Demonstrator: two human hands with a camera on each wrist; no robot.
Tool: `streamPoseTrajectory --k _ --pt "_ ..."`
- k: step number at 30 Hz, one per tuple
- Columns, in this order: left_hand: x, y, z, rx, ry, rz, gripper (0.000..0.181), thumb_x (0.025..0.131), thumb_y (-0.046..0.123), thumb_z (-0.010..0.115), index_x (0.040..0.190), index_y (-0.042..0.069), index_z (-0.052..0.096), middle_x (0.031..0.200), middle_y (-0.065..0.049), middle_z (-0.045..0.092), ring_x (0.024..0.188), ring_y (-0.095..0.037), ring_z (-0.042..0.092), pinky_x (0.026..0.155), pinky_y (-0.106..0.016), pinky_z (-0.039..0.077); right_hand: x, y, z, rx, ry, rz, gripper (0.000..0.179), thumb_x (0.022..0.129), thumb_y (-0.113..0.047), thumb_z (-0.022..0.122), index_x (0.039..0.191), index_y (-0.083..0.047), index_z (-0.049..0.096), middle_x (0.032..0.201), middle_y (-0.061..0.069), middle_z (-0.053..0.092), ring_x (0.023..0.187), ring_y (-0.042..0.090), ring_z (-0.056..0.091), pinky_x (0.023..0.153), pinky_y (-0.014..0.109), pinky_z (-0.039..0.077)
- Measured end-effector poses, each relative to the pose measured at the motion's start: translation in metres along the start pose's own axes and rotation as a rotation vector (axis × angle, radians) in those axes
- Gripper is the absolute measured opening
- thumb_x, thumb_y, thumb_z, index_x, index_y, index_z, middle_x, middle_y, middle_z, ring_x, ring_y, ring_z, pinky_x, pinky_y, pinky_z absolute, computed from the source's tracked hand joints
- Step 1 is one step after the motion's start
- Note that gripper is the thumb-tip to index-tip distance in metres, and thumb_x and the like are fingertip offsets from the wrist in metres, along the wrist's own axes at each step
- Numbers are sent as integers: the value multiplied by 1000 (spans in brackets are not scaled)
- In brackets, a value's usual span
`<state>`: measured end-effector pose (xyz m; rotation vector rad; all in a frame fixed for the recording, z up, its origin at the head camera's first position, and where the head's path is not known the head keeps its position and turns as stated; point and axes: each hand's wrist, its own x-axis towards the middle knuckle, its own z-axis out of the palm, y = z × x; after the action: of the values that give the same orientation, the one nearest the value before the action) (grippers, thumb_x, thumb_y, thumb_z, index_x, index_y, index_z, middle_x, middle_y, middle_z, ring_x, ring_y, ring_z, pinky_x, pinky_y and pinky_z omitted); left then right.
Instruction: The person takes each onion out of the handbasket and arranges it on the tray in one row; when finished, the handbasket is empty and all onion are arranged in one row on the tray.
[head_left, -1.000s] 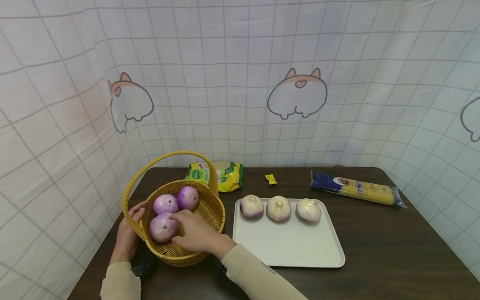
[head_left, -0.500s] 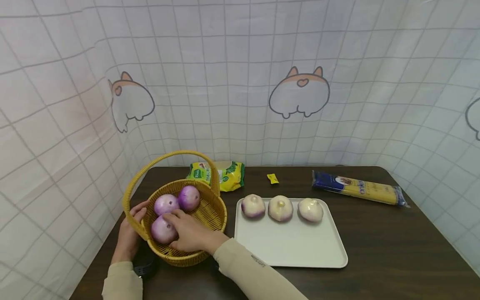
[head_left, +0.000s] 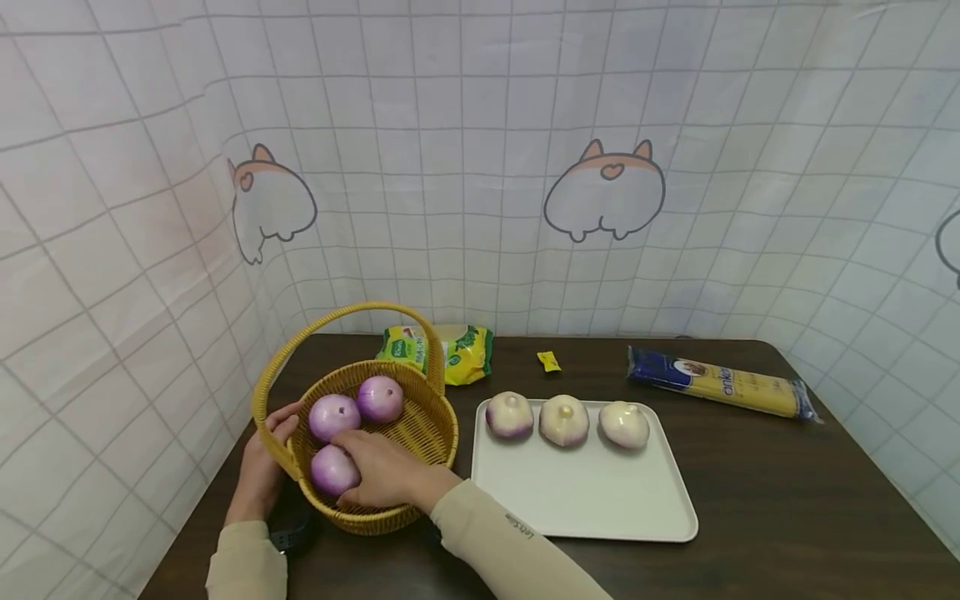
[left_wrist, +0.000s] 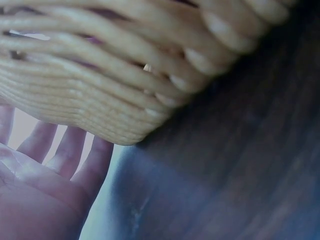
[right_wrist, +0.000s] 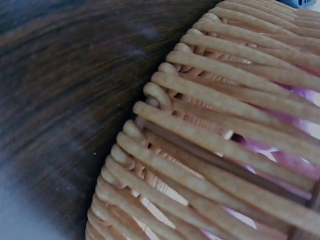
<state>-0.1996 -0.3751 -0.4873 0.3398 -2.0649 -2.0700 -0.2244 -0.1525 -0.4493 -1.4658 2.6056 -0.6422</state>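
Note:
A yellow wicker basket (head_left: 367, 523) with a tall hoop handle holds three purple onions. My right hand (head_left: 386, 471) reaches over its near rim and grips the nearest onion (head_left: 332, 472), thumb on the near side and fingers over the top. Behind that one lie the second onion (head_left: 333, 418) and the third onion (head_left: 380, 399), untouched. Against the basket's left outer side rests my left hand (head_left: 262, 467); the left wrist view shows its fingers extended along the woven wall (left_wrist: 100, 95). Only the basket's weave (right_wrist: 200, 120), with purple behind it, shows in the right wrist view; the right hand is hidden there.
Right of the basket lies a white tray (head_left: 585, 500) with three pale onions (head_left: 564, 421) in a row at its back. Behind are a green-yellow packet (head_left: 468, 354), a small yellow wrapped piece (head_left: 549, 361) and a pasta pack (head_left: 720, 385). A gridded curtain (head_left: 480, 167) surrounds the dark table (head_left: 787, 492).
My right hand has moved slightly left and its fingers have closed over the nearest onion, covering its dark root spot. My left hand stays at the basket. The head view has shifted a little.

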Motion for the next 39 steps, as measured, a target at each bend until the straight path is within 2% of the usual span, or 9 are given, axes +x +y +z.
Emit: streamPoseTrajectory --k 7,13,21,29,34,39 --pt "0 -2 2 8 6 16 53 101 39 50 143 6 45 128 -2 47 105 -6 54 82 -18 48 -1 0 0 28 -20 47 79 79 -47 77 144 -20 42 131 -3 49 117 5 47 97 22 42" --pt "-1 -2 2 14 5 20 54 101 38 50 143 5 44 130 -2 48 108 -6 52 83 -16 46 -3 1 -1 69 -19 83 87 76 -48 77 149 -26 35 119 1 44 100 7 47 85 21 45" --pt "2 -5 2 17 2 11 54 102 37 50 145 6 43 134 -2 47 110 -5 51 84 -15 46 -7 0 -8 33 34 107 84 74 -48 77 145 -28 37 126 2 41 101 7 47 83 21 46" --pt "5 -5 1 37 13 -9 55 102 39 50 146 7 42 135 0 45 109 -3 51 84 -15 46 -21 6 -22 177 63 79 83 77 -39 78 143 -16 35 135 3 38 114 10 49 96 26 45" --pt "5 -5 -1 28 8 -24 57 101 39 50 147 7 40 140 -4 42 111 -4 50 84 -14 45 -33 13 -27 270 108 68 80 78 -47 77 140 -17 37 136 -2 42 117 7 50 96 24 44" --pt "4 -5 0 31 9 -13 56 102 38 50 147 6 41 138 -3 43 112 -5 49 85 -14 44 -47 17 -33 348 157 66 87 79 -55 73 147 -17 34 141 -3 42 124 8 46 101 29 42"
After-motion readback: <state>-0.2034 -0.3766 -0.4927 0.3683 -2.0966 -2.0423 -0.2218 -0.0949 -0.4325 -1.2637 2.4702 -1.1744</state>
